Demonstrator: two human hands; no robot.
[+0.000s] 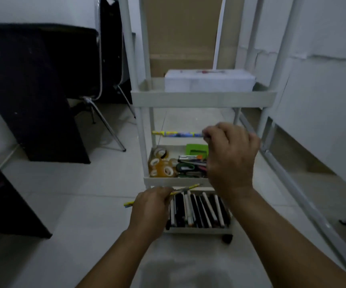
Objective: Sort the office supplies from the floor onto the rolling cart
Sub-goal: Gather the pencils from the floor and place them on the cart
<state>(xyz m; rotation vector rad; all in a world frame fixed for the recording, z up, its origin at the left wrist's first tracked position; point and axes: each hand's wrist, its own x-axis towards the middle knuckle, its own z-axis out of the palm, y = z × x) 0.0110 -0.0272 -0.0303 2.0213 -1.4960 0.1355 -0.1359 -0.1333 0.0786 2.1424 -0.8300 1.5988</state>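
A white three-tier rolling cart (203, 98) stands in front of me. Its top tray carries a white ream of paper (208, 81). The middle tray holds tape rolls (161, 164), a green item (196, 150) and scissors (185, 167). Pens and markers (199, 210) fill the bottom tray. My left hand (150, 210) grips a yellow pencil (185, 188) over the bottom tray's left side. My right hand (232, 161) pinches a long blue-and-yellow stick-shaped item (176, 134) and holds it level above the middle tray.
A black chair with chrome legs (103, 117) and dark desk panels (30, 96) stand to the left. A white metal frame (288, 167) runs along the right wall. A brown board (180, 32) leans behind the cart. Pale tile floor (80, 204) spreads around.
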